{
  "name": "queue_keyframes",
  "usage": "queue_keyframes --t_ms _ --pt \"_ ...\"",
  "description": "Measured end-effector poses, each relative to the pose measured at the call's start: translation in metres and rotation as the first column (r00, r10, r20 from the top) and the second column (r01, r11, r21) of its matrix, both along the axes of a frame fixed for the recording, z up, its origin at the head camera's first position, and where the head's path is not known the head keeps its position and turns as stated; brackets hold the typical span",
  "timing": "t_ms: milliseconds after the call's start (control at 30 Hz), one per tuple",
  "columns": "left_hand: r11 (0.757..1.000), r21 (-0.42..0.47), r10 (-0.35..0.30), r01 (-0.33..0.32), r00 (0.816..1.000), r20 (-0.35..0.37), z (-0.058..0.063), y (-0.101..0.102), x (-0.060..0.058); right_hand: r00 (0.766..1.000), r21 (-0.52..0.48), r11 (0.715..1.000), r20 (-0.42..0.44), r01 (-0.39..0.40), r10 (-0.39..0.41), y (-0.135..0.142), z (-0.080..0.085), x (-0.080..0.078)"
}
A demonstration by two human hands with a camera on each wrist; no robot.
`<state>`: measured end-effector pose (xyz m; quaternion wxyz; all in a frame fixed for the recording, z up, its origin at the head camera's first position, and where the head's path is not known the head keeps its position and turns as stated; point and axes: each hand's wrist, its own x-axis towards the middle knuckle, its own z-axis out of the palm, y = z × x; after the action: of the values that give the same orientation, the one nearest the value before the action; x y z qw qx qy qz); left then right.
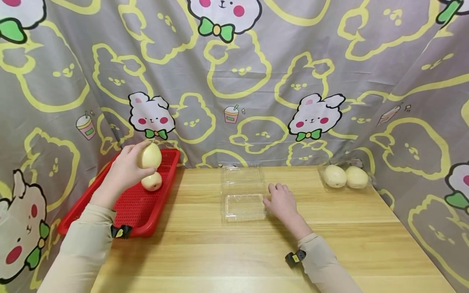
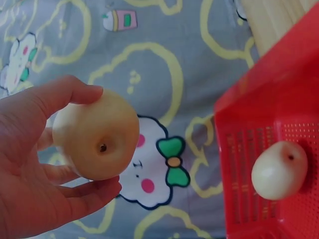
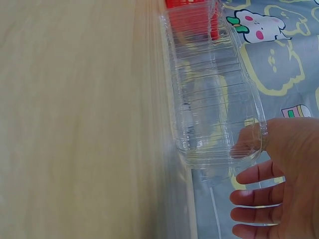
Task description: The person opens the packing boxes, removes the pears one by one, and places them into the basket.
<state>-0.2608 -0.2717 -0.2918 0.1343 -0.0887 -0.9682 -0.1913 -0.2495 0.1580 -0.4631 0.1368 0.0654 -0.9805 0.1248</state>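
Observation:
My left hand [image 1: 126, 165] holds a pale yellow pear [image 1: 151, 156] above the red basket [image 1: 161, 211]. In the left wrist view the thumb and fingers curl round that pear [image 2: 102, 137], its dimpled end facing the camera. Another pear [image 1: 152, 181] lies inside the basket, partly overlapped by the hand in the head view. A clear plastic box [image 1: 243, 206] with its lid [image 1: 242, 175] folded back rests mid-table. Beside its right end is my right hand [image 1: 283, 202], fingers loosely spread. The right wrist view shows that thumb [image 3: 246, 142] at the box's end wall, seen through the plastic.
Two pears [image 1: 346, 177] in clear packaging stand at the table's far right corner. A patterned grey curtain [image 1: 256, 134] closes off the back and sides of the wooden table [image 1: 227, 256].

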Motion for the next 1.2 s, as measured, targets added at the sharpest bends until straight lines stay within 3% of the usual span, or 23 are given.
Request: queue_keyframes --t_ms 600,1000,1200 --pt "0.998 0.040 0.045 -0.047 0.997 0.060 -0.011 -0.033 -0.022 1.000 0.001 1.000 0.009 0.007 -0.007 0.001 -0.003 -0.001" --pt "0.996 0.080 0.039 -0.043 0.998 0.053 -0.022 -0.054 -0.037 1.000 -0.004 1.000 0.011 0.009 -0.009 0.001 -0.004 -0.002" --pt "0.988 0.129 0.064 -0.080 0.991 0.121 -0.030 -0.062 -0.042 1.000 -0.006 1.000 0.022 0.008 -0.008 0.001 -0.004 -0.002"
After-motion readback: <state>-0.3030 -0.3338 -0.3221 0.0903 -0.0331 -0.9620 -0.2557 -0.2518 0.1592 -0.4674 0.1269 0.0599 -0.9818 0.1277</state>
